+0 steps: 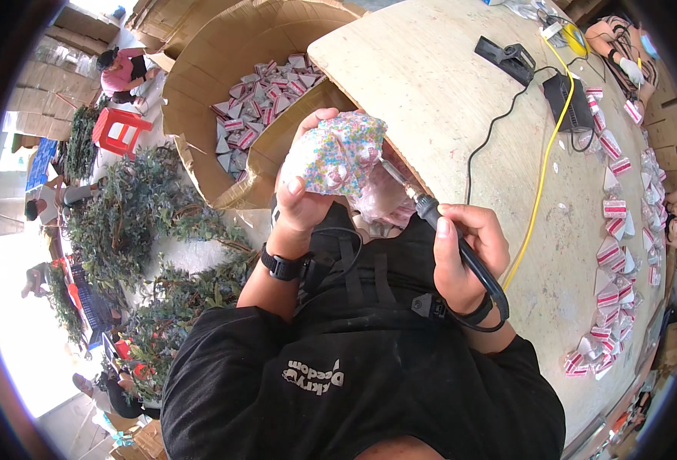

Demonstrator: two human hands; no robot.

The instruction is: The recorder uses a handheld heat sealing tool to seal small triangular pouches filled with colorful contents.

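Note:
My left hand (302,201) holds up a small clear bag of multicoloured beads or sprinkles (335,152), thumb pressed on its front. My right hand (465,253) grips the black handle of a soldering-iron-like heat tool (430,208). Its metal tip points up and left and touches the bag's right edge. A pink-tinted plastic bag (381,203) hangs just below, between the two hands. The tool's black cord loops under my right wrist.
A round wooden table (446,100) carries a black tool stand (507,57), a black box (568,100), a yellow cable (542,165) and several red-and-white packets (611,253). A big cardboard box (231,92) holds more packets. Green foliage (139,230) and other people are at left.

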